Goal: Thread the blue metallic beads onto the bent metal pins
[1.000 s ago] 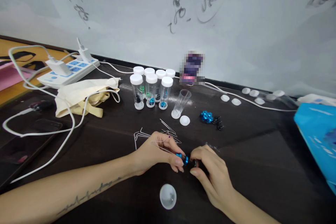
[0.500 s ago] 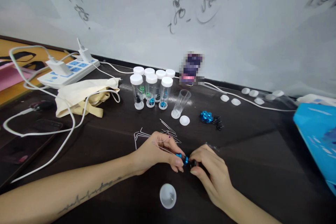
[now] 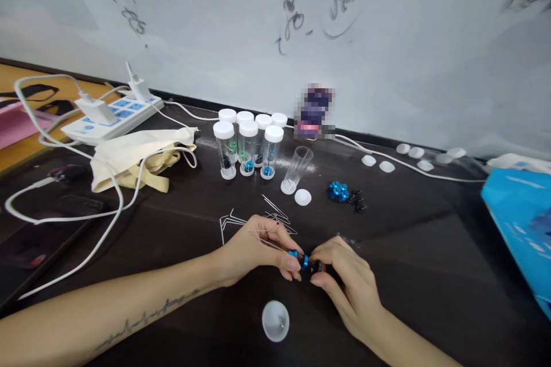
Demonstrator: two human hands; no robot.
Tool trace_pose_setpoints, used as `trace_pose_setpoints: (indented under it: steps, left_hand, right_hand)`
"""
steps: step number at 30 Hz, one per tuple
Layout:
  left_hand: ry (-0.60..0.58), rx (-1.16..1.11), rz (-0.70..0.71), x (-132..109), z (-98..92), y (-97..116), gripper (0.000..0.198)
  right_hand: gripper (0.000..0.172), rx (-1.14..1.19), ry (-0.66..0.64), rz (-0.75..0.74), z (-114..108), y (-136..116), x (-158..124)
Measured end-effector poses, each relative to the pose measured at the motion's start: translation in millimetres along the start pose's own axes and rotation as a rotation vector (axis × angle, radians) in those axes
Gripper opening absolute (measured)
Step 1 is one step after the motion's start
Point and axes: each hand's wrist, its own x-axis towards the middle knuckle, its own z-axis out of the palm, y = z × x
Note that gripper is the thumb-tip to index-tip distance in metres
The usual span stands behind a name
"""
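Note:
My left hand (image 3: 260,246) is closed in a pinch around a small blue metal part (image 3: 305,262). A thin bent metal rod (image 3: 270,243), much like a hex key, runs from the same fingers toward that part. Against its right end sits a small black piece (image 3: 317,266), gripped by the fingertips of my right hand (image 3: 346,278). How the blue and black pieces join is partly hidden by the fingers. Below the hands stands a small white cup (image 3: 275,321) with a tiny metal item inside. Several L-shaped metal rods (image 3: 232,220) lie behind my left hand.
Several white-capped clear tubes (image 3: 248,146) stand at the back, beside an open tube (image 3: 297,171) and a white cap (image 3: 303,198). Blue parts (image 3: 338,191) and black screws (image 3: 357,200) lie to the right. A power strip (image 3: 124,114), cloth bag (image 3: 129,155) and cables occupy the left.
Both hands stay almost in place. The right fingertips have shifted very slightly at the black piece, which shows a bit more now.

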Motion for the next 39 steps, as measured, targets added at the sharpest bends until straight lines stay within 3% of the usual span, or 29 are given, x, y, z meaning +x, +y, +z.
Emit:
trace_pose_setpoints:
  steps: [3, 7, 11, 15, 19, 24, 30, 35, 39]
  left_hand:
    - [0.007, 0.001, 0.023, 0.7, -0.3, -0.5, 0.013]
    - [0.008, -0.002, 0.016, 0.1, 0.1, -0.5, 0.014]
    - [0.007, 0.006, -0.011, -1.3, 0.6, -0.1, 0.016]
    - [0.015, -0.001, 0.007, -0.7, 0.0, -0.3, 0.016]
    - [0.014, 0.005, 0.007, -0.1, -0.7, -0.6, 0.015]
    - [-0.007, 0.011, -0.001, -0.3, -0.5, -0.6, 0.016]
    - [0.011, -0.005, 0.016, -0.2, -0.8, -0.8, 0.015]
    - [0.003, 0.02, -0.022, -1.1, -0.2, -0.9, 0.019]
    - [0.019, 0.022, 0.019, -0.5, -0.2, -1.2, 0.017]
  right_hand:
    - [0.008, -0.011, 0.029, -0.043, 0.5, -0.8, 0.4]
    - [0.008, -0.004, 0.032, -0.052, 0.5, -1.5, 1.5]
    - [0.027, -0.022, -0.009, 0.013, -0.5, -2.0, 1.7]
    - [0.01, -0.032, 0.026, -0.031, 0.7, -1.6, 0.7]
    - [0.008, -0.02, 0.048, -0.057, 1.7, -1.0, 0.5]
    - [0.027, -0.03, -0.006, 0.012, 0.3, -1.9, 2.5]
    - [0.01, -0.012, 0.017, -0.039, 0.4, -2.4, 1.3]
    - [0.038, -0.035, -0.031, 0.02, 0.8, -3.4, 2.8]
    - [0.044, -0.048, -0.031, 0.054, 0.4, -3.6, 4.3]
